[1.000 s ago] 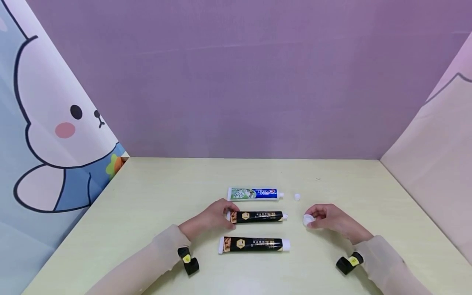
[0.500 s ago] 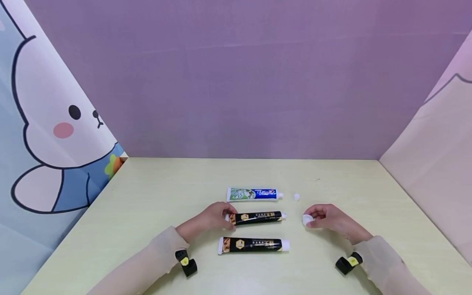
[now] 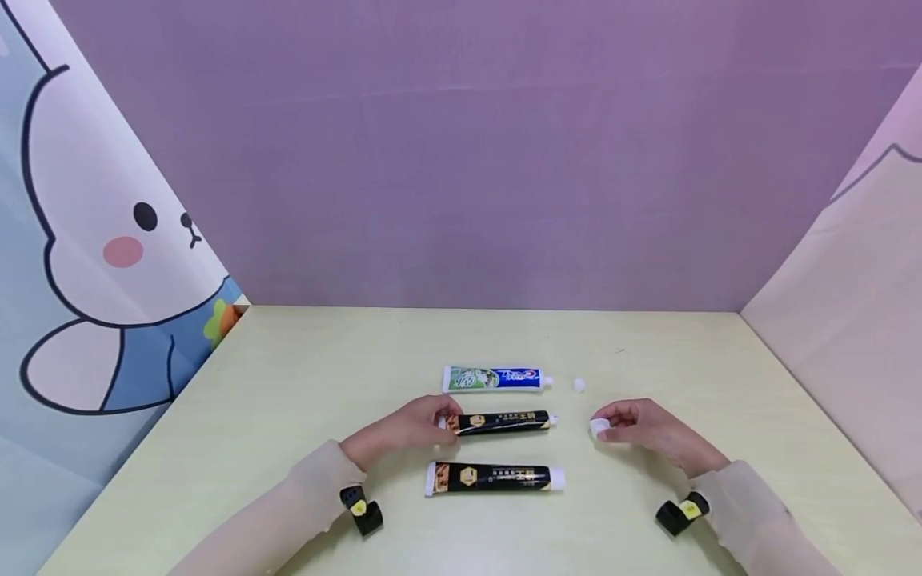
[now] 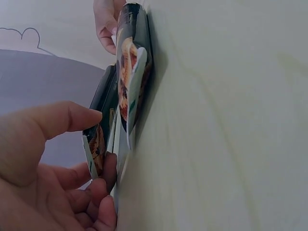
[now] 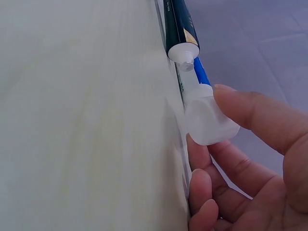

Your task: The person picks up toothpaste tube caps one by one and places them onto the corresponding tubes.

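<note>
My left hand [image 3: 414,422] pinches the tail end of an uncapped black toothpaste tube [image 3: 504,422], thumb on one side and fingers on the other in the left wrist view. The tube's bare nozzle [image 5: 186,65] points right. Across a short gap, my right hand [image 3: 644,428] holds a white toothpaste cap [image 5: 211,118] between thumb and fingers, its hollow side partly visible. A second black toothpaste tube [image 3: 497,478], with its white cap on, lies nearer the front. Behind lies a blue and green toothpaste tube [image 3: 495,379] without its cap.
A small white cap [image 3: 579,385] lies on the pale table [image 3: 346,344], right of the blue and green tube's nozzle. A purple backdrop [image 3: 490,160] rises at the table's back edge, with printed cloth [image 3: 108,280] along the left side.
The left hand has shifted slightly left with the black tube, whose nozzle end briefly tilted. The cap in the right hand has turned a little; the right arm is nearly still.
</note>
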